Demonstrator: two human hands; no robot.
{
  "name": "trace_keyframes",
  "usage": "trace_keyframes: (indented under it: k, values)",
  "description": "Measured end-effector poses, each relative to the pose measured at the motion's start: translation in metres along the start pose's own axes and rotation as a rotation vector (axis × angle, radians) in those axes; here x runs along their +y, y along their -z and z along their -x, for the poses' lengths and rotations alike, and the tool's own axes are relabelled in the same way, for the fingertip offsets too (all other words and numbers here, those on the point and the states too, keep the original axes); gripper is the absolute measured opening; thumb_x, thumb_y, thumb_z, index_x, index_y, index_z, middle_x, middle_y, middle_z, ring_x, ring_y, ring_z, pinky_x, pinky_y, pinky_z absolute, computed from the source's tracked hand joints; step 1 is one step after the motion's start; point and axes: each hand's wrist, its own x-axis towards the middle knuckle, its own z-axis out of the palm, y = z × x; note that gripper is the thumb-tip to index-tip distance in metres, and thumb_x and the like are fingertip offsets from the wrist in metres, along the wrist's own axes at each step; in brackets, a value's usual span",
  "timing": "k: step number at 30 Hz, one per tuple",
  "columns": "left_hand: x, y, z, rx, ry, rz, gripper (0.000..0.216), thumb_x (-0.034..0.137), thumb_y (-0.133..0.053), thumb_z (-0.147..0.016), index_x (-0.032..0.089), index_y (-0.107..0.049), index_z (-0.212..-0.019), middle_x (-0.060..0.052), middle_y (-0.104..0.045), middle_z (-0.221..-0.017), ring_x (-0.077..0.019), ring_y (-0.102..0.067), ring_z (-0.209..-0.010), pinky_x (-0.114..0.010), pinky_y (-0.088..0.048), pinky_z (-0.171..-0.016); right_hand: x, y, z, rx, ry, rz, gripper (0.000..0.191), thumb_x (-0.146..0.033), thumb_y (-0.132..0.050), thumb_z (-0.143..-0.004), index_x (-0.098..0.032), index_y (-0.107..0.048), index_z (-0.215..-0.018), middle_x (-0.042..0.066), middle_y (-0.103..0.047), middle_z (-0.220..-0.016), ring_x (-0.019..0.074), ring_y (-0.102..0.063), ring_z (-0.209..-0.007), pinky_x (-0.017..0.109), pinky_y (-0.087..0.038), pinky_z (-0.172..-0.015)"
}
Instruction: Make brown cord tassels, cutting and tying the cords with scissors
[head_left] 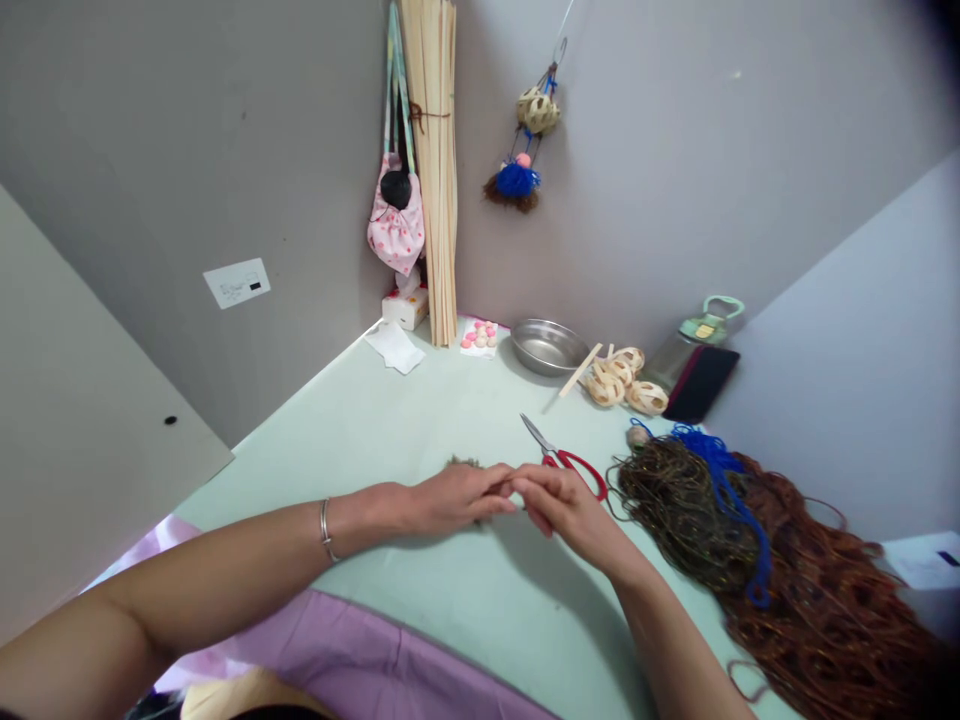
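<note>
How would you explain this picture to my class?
It comes from a camera worn on a person's head, looking forward and down. There is no machine. The bare left hand, with a silver metal bangle on its wrist, and bare right hand meet above a pale green tabletop. A fuzzy greenish-brown bundle is partly hidden by the left hand; exactly what is held cannot be seen. Beyond lie red-handled metal scissors, a round silver bowl and pale woven-strip balls; to the right, reddish-brown yarn and blue yarn.
</note>
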Motion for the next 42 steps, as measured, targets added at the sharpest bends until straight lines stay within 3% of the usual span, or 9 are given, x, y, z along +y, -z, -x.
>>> trace_keyframes:
  k: [3,6,11,21,24,28,35,38,42]
  values:
    - [-0.003,0.013,0.0,0.029,0.021,0.092,0.037,0.046,-0.036,-0.099,0.019,-0.061,-0.097,0.001,-0.052,-0.078,-0.0124,-0.046,-0.07,-0.025,-0.038,-0.069,-0.001,0.009,-0.001,0.196,0.054,-0.158,0.03,-0.042,-0.057,-0.095,-0.019,-0.069,-0.079,-0.003,-0.05,-0.062,0.0116,-0.039,-0.056,0.026,-0.032,-0.054]
    - [-0.002,0.02,0.0,-0.06,0.015,0.263,0.038,0.05,-0.038,-0.098,0.018,-0.058,-0.09,0.003,-0.042,-0.072,-0.0106,-0.039,-0.064,-0.024,-0.034,-0.064,-0.003,0.006,-0.002,0.231,0.125,-0.437,0.029,-0.039,-0.061,-0.093,-0.019,-0.067,-0.073,0.005,-0.061,-0.093,0.0164,-0.054,-0.081,0.029,-0.044,-0.074]
    - [-0.003,0.019,-0.001,-0.253,0.038,0.59,0.036,0.054,-0.047,-0.094,0.019,-0.054,-0.093,0.006,-0.033,-0.066,-0.0097,-0.03,-0.056,-0.025,-0.03,-0.056,-0.004,-0.004,-0.006,0.159,0.138,-0.812,0.03,-0.038,-0.06,-0.092,-0.02,-0.057,-0.069,0.0,-0.05,-0.07,0.0168,-0.055,-0.068,0.031,-0.046,-0.066]
    - [-0.017,0.013,-0.007,0.048,0.1,0.794,0.013,0.029,-0.054,-0.087,0.021,-0.046,-0.094,0.005,-0.048,-0.07,-0.0069,-0.037,-0.051,-0.022,-0.04,-0.052,0.003,0.0,-0.01,0.424,0.01,-0.504,0.023,-0.038,-0.066,-0.088,-0.02,-0.056,-0.078,-0.002,-0.056,-0.075,0.0084,-0.04,-0.049,0.025,-0.029,-0.049]
    - [-0.017,0.012,-0.007,0.04,0.098,0.762,0.012,0.026,-0.056,-0.085,0.021,-0.047,-0.093,0.007,-0.047,-0.066,-0.0062,-0.039,-0.048,-0.021,-0.039,-0.049,0.003,-0.008,-0.011,0.344,-0.015,-0.252,0.021,-0.029,-0.076,-0.079,-0.021,-0.061,-0.092,-0.001,-0.062,-0.082,0.0099,-0.043,-0.055,0.024,-0.03,-0.052]
    - [-0.016,0.011,-0.008,0.092,0.11,0.77,0.014,0.029,-0.06,-0.085,0.019,-0.052,-0.089,0.007,-0.047,-0.063,-0.005,-0.038,-0.046,-0.02,-0.038,-0.046,0.004,-0.016,-0.012,0.219,-0.05,-0.137,0.014,-0.027,-0.074,-0.08,-0.017,-0.065,-0.077,-0.002,-0.058,-0.063,0.012,-0.043,-0.058,0.025,-0.028,-0.054]
    - [-0.025,0.021,-0.011,0.507,0.198,1.014,0.03,0.034,-0.073,-0.08,0.017,-0.057,-0.098,0.002,-0.058,-0.085,-0.0053,-0.056,-0.069,-0.026,-0.052,-0.083,0.014,-0.003,-0.016,0.34,-0.089,-0.367,0.035,-0.047,-0.068,-0.083,-0.019,-0.051,-0.068,-0.006,-0.047,-0.057,0.0069,-0.029,-0.045,0.024,-0.022,-0.047]
    - [-0.026,0.016,-0.01,0.41,0.237,1.002,0.031,0.034,-0.079,-0.074,0.014,-0.06,-0.09,0.003,-0.053,-0.074,-0.0054,-0.052,-0.061,-0.027,-0.053,-0.076,0.015,-0.002,-0.017,0.393,-0.093,-0.414,0.034,-0.047,-0.069,-0.081,-0.02,-0.051,-0.07,-0.005,-0.05,-0.06,0.0063,-0.03,-0.044,0.024,-0.024,-0.047]
    - [-0.015,0.001,-0.008,0.223,0.182,1.024,0.039,0.035,-0.079,-0.073,0.016,-0.062,-0.103,-0.003,-0.06,-0.09,-0.0079,-0.054,-0.066,-0.029,-0.055,-0.071,0.011,-0.014,-0.019,0.411,-0.094,-0.391,0.029,-0.043,-0.074,-0.077,-0.02,-0.056,-0.076,-0.004,-0.058,-0.057,0.0085,-0.04,-0.045,0.024,-0.028,-0.047]
